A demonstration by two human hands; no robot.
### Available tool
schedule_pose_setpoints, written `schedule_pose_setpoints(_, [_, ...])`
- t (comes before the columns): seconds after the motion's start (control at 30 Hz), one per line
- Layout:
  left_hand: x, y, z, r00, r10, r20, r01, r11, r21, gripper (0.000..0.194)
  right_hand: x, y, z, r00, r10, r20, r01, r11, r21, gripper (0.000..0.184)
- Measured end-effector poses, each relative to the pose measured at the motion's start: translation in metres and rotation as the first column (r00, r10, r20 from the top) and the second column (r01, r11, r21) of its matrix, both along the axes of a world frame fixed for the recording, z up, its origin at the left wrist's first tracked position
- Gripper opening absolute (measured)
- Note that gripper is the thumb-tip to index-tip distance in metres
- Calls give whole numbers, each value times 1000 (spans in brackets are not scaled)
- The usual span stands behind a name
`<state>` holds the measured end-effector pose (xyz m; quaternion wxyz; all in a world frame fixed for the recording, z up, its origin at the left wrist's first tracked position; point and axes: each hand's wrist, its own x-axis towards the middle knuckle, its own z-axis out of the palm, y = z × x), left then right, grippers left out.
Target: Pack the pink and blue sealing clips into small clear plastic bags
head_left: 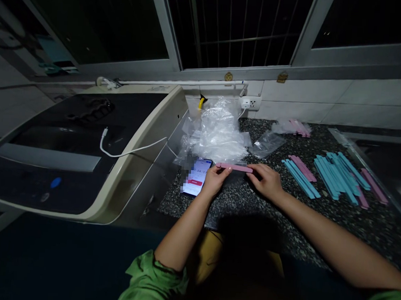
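Level between my two hands, above the counter, is a long pink bag sealing clip [237, 168]. My left hand [215, 180] pinches its left end between thumb and fingers. The other end is held in the fingertips of my right hand [265, 180]. Thin clear plastic [234, 178] shows just below and behind the clip; whether it is caught in the clip I cannot tell. Just left of my left hand lies a phone [196, 179] with a lit timer screen. To the right of my right hand are blue clips [300, 178] and pink clips [303, 168].
A heap of clear plastic bags [219, 133] sits behind my hands on the speckled counter [251, 211]. More blue clips [337, 173] lie further right, near a sink edge [370, 168]. A washing machine [125, 173] with a white cable [133, 155] stands at left.
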<state>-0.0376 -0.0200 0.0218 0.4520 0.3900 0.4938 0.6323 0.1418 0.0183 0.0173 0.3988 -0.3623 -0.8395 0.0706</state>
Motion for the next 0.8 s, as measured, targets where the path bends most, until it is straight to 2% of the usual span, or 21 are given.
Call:
schedule_pose_setpoints(0.2, [3, 1, -3, 1000, -8, 24, 9, 999, -39, 38, 3, 1, 10, 996, -18, 90, -5, 969, 248, 19])
schedule_pose_setpoints(0.33, [11, 8, 2, 990, -143, 14, 144, 987, -77, 35, 9, 8, 24, 991, -78, 106, 42, 953, 300, 20])
schedule_pose_setpoints(0.4, [20, 16, 7, 985, -169, 38, 172, 980, -98, 32, 17, 14, 31, 985, -118, 128, 74, 949, 306, 20])
schedule_pose_setpoints(0.57, [64, 48, 18, 977, -109, 181, 136, 980, -146, 24, 49, 34, 38, 932, -301, 200, 235, 925, 299, 26])
schedule_pose_setpoints(0.8, [138, 100, 18, 962, -75, 263, 121, 979, -164, 6, 108, 71, 36, 794, -516, 322, 476, 857, 199, 32])
